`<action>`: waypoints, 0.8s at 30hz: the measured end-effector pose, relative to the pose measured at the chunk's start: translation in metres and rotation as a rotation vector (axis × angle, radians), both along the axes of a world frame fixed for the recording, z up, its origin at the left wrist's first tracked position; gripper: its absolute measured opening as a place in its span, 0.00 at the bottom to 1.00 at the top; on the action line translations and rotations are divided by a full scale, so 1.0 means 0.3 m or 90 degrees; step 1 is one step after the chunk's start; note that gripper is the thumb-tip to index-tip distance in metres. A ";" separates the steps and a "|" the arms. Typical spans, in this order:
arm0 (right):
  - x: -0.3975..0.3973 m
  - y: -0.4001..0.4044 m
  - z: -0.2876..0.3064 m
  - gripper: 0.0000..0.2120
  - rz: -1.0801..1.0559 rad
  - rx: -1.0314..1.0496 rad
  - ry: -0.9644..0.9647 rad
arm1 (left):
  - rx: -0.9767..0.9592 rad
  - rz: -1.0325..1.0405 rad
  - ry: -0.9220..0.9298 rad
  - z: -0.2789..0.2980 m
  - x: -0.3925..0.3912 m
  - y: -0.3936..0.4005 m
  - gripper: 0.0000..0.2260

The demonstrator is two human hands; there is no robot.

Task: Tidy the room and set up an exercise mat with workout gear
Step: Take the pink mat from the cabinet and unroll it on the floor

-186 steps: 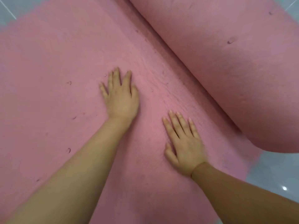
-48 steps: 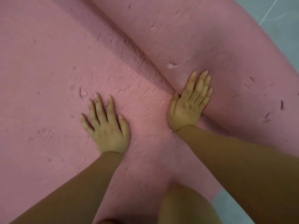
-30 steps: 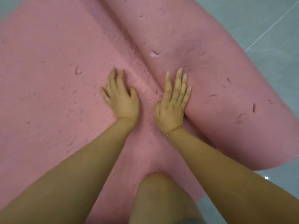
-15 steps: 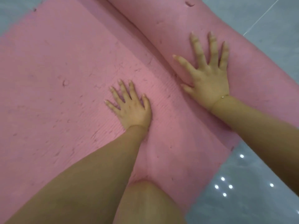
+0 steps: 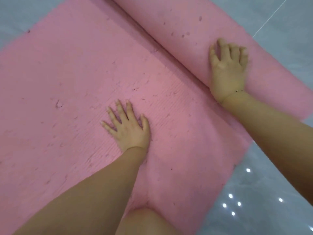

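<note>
A pink exercise mat (image 5: 67, 85) lies partly unrolled on the floor, its surface pitted with small nicks. The part still rolled up (image 5: 177, 29) runs diagonally from the top centre to the right edge. My left hand (image 5: 127, 128) presses flat on the unrolled part with fingers spread. My right hand (image 5: 227, 68) rests palm down on top of the roll, fingers straight and slightly spread, a thin bracelet at the wrist. My knee (image 5: 145, 221) rests on the mat at the bottom.
Glossy grey floor tiles (image 5: 254, 192) surround the mat at the lower right, upper right and upper left, with bright ceiling-light reflections at the lower right. A white grout line (image 5: 271, 16) crosses the tiles at the upper right.
My right hand has moved from the crease onto the top of the roll, and the roll has rolled further away, baring more flat mat. My left hand stays pressed on the flat part.
</note>
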State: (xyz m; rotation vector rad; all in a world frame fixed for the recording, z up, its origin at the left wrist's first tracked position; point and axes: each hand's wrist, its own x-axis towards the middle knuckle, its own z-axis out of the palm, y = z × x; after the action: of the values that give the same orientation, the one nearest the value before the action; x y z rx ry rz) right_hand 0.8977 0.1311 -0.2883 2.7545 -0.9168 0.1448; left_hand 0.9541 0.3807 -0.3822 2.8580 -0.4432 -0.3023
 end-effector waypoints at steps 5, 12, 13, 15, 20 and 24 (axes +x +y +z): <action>-0.014 0.098 -0.141 0.45 -0.064 0.046 0.017 | -0.012 0.006 -0.019 -0.006 -0.009 0.000 0.29; -0.015 0.142 -0.286 0.38 -0.073 -0.026 -0.154 | -0.065 -0.110 0.012 0.011 -0.008 0.012 0.29; -0.019 0.144 -0.288 0.38 -0.066 -0.021 -0.155 | -0.079 -0.124 0.022 0.028 0.003 0.003 0.30; -0.013 0.125 -0.289 0.39 -0.070 0.003 -0.159 | -0.114 -0.138 0.030 0.053 0.079 -0.088 0.31; -0.013 0.110 -0.293 0.39 -0.079 0.077 -0.140 | -0.178 0.128 0.040 0.042 0.256 -0.454 0.31; -0.012 0.103 -0.300 0.38 -0.079 0.094 -0.127 | -0.061 0.179 -0.007 -0.011 0.242 -0.552 0.25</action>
State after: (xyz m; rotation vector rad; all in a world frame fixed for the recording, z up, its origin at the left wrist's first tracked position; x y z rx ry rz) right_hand 0.8940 0.1618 -0.3782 2.8443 -1.1917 0.3481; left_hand 1.0269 0.2151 -0.3854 2.7807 -0.0531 -0.2086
